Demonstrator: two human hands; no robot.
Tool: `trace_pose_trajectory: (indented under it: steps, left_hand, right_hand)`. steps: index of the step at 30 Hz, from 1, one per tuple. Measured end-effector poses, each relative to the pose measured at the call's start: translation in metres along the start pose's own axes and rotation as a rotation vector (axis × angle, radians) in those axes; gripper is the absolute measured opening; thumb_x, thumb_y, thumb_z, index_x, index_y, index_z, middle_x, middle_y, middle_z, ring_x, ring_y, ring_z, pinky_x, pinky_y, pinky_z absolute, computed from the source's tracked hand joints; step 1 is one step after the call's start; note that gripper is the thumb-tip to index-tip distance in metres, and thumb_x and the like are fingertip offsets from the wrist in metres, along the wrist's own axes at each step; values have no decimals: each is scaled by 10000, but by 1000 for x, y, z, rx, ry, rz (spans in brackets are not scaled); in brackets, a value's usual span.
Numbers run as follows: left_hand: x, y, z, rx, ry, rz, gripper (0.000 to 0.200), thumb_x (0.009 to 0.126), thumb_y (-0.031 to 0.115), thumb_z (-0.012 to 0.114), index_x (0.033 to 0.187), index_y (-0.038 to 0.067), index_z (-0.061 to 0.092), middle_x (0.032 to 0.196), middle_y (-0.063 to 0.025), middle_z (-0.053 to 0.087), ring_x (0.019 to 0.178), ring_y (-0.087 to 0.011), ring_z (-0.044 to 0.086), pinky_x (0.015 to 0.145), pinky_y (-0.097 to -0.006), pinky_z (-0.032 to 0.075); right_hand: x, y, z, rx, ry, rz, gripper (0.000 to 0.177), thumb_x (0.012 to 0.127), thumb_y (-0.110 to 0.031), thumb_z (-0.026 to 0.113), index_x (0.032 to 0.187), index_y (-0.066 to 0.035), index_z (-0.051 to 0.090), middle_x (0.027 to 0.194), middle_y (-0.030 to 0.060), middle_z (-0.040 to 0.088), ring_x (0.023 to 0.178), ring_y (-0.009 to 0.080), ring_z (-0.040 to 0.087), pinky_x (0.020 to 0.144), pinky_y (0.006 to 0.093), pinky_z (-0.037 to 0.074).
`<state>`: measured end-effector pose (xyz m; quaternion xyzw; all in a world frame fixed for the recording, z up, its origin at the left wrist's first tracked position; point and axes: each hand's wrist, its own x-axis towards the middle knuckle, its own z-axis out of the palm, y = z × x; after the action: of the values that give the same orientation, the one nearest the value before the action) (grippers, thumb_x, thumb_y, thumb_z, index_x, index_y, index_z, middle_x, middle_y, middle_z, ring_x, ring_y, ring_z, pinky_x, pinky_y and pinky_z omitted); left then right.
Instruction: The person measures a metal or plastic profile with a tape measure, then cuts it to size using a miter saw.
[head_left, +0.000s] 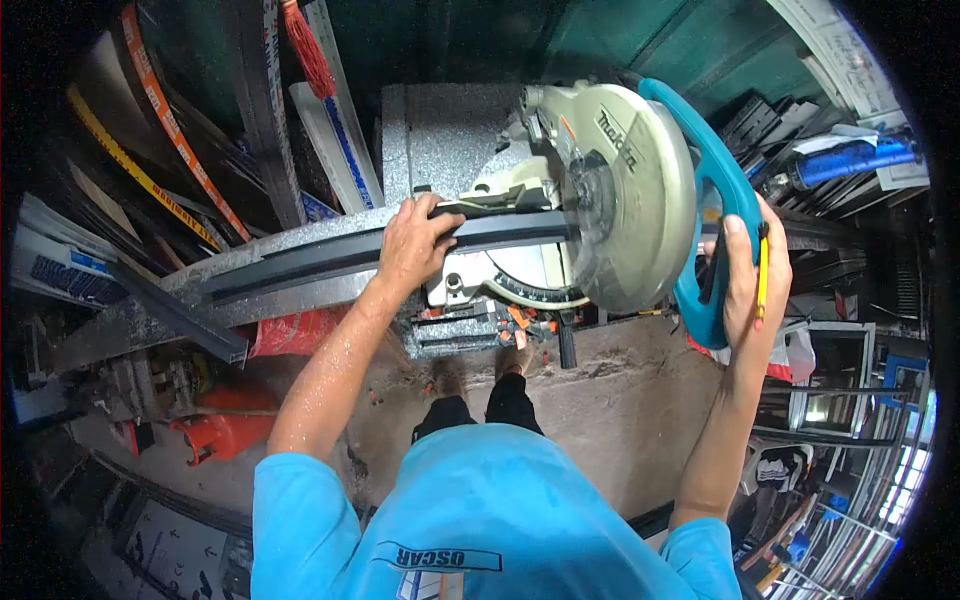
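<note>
A Makita miter saw (630, 190) stands before me, its pale guard and clear blade cover over the turntable. My right hand (750, 270) is wrapped round the saw's teal handle (722, 180). A yellow pencil (763, 275) is tucked along the fingers of that hand. Across the saw base lies a long dark metal profile (310, 262), running out to the left along a support. My left hand (415, 240) grips this profile against the fence, left of the blade, with fingers bent over it. The clear cover overlaps the profile, so blade contact cannot be made out.
Long strips and profiles lean at the back left, beside a red tassel (310, 50). An orange-red gas cylinder (225, 430) lies on the floor to the left. Clamps and scraps (520, 325) sit at the saw's front edge. A blue tube (855, 160) and more profiles crowd the right.
</note>
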<state>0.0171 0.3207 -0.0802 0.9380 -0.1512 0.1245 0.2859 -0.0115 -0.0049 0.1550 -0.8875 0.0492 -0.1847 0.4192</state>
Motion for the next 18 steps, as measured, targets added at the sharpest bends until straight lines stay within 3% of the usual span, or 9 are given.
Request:
trace_pose_trajectory:
  steps: [5,7,11,13,15,16,18]
  left_hand:
    - [2,-5,-1,41,-2,59,369,750,136,821,1110,184,755,1184,-87,605,1044,-294,576,867,-418,518]
    - [2,-7,2,21,-33,33,396,746,178,842,1129,190,744,1192,-119,603,1074,-326,577,858,-433,523]
    - [2,-6,3,43,-14,47,370,758,182,824,1118,199,739,1177,-116,602,1057,-323,579,832,-430,526]
    - [3,-7,4,49,-15,52,365,765,183,816,1120,208,736,1174,-118,601,1051,-326,580,825,-428,528]
    - [3,-7,4,42,-30,36,363,769,191,814,1123,212,736,1175,-122,599,1047,-327,581,824,-426,527]
    - [2,-7,4,52,-24,42,362,773,193,812,1127,213,738,1175,-125,597,1048,-323,582,827,-419,527]
    - [2,-8,5,53,-21,41,363,776,193,811,1131,214,739,1174,-125,597,1048,-321,581,829,-417,527]
  right_hand:
    - [2,2,1,0,18,-12,455,1012,-295,630,1365,-15,570,991,70,665,772,116,642,694,257,525]
    - [0,-2,1,-5,28,54,438,1007,-212,642,1378,-1,543,1009,75,656,787,117,637,723,258,529]
    - [-1,-5,4,13,50,69,448,1007,-223,641,1386,-10,539,1013,77,654,787,124,647,708,251,526]
    - [1,-5,2,-18,23,78,462,1020,-275,621,1391,-13,535,1019,81,655,795,127,650,711,257,528]
    - [3,-5,-1,150,3,151,503,1038,-349,579,1397,-1,522,1038,101,670,809,130,658,722,266,534]
    - [3,-6,-1,176,-44,116,574,1063,-451,490,1397,15,507,1079,135,686,821,156,676,738,284,552]
    - [8,-1,-4,323,-110,169,588,1069,-477,452,1382,18,509,1097,154,688,823,173,684,741,294,562]
